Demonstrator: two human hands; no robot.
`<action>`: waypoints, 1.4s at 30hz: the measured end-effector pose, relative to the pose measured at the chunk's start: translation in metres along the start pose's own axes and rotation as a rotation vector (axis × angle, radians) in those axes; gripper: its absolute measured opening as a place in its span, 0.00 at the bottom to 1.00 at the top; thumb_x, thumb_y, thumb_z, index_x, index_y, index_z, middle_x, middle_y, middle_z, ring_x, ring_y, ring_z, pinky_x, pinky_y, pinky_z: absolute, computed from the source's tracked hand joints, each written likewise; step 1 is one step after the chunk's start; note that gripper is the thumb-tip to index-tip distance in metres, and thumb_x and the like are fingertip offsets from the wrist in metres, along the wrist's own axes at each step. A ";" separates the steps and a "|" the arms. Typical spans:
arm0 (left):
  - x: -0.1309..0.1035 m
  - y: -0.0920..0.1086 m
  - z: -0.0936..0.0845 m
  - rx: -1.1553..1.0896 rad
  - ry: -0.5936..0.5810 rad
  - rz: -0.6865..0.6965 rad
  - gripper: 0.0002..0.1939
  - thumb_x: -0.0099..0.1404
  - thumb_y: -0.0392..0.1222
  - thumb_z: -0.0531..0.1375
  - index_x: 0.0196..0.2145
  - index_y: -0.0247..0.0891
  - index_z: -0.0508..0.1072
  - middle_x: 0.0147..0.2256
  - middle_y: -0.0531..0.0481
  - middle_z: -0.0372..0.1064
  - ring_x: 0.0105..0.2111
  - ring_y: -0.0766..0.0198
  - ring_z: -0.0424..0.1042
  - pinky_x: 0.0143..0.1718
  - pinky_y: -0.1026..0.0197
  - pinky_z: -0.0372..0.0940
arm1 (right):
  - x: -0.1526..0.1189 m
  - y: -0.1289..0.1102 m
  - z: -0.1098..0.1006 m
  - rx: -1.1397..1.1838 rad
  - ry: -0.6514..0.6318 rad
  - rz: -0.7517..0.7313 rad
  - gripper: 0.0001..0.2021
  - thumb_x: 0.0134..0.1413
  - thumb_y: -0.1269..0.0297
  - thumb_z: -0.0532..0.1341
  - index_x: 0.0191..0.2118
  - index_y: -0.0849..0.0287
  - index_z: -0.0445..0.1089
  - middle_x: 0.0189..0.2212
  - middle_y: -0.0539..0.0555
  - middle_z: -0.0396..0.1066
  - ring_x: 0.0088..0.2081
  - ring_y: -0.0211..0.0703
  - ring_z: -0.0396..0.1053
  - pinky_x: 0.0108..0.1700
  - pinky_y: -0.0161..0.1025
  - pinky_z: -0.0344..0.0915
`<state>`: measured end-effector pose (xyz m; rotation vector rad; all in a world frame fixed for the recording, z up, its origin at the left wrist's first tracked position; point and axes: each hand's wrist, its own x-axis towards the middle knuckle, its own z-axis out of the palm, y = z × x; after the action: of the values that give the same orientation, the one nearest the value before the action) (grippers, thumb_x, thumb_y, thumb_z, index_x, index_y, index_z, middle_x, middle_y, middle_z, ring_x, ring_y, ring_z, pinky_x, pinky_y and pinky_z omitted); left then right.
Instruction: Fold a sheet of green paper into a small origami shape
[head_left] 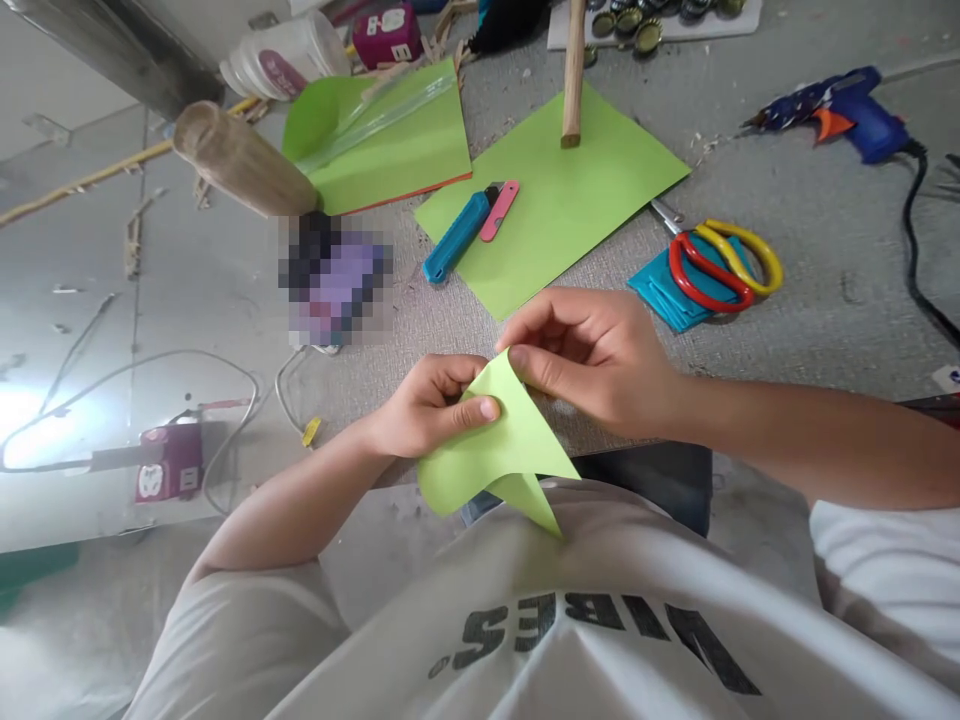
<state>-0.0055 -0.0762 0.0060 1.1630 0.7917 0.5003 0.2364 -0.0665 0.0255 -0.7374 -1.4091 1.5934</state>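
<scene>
A folded sheet of light green paper point(499, 440) is held between both hands over the table's near edge. My left hand point(439, 405) grips it from the left, thumb flat on top and fingers underneath. At the paper's upper corner, my right hand point(600, 360) pinches the edge between thumb and fingers. The sheet curls at its lower left, and a pointed flap hangs below toward my shirt. Just beyond the hands lies a flat green sheet point(570, 210), with a blue utility knife point(456, 238) and a small pink blade piece point(499, 211) on and beside it.
Red-and-yellow-handled scissors point(712, 270) rest on folded blue material point(671, 290) at right. Farther right is a blue glue gun point(862, 115) with its cord. A wooden cylinder point(240, 160), more green paper point(397, 140), a wooden stick point(573, 80) and bottle caps point(646, 37) lie beyond.
</scene>
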 end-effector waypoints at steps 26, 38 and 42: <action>0.010 -0.009 0.021 0.057 0.475 0.295 0.37 0.67 0.77 0.78 0.28 0.42 0.75 0.22 0.56 0.64 0.19 0.71 0.55 0.19 0.64 0.56 | 0.011 0.014 0.003 0.016 -0.008 0.067 0.17 0.62 0.54 0.83 0.36 0.55 0.79 0.29 0.47 0.77 0.30 0.36 0.70 0.31 0.35 0.71; 0.013 -0.006 0.020 0.046 0.492 0.295 0.35 0.61 0.74 0.83 0.22 0.41 0.80 0.19 0.55 0.68 0.17 0.73 0.56 0.17 0.66 0.56 | 0.010 0.017 0.001 0.074 -0.042 0.089 0.13 0.62 0.60 0.83 0.36 0.57 0.80 0.29 0.48 0.77 0.30 0.36 0.70 0.29 0.35 0.66; 0.012 -0.009 0.020 0.042 0.497 0.343 0.32 0.62 0.71 0.84 0.23 0.41 0.84 0.20 0.52 0.73 0.16 0.71 0.62 0.18 0.66 0.61 | 0.010 0.012 0.001 0.067 -0.056 0.127 0.14 0.64 0.57 0.81 0.36 0.57 0.79 0.28 0.47 0.75 0.29 0.36 0.68 0.28 0.35 0.63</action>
<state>0.0170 -0.0824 -0.0023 1.2361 1.0328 1.0901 0.2286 -0.0577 0.0149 -0.7609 -1.3645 1.7625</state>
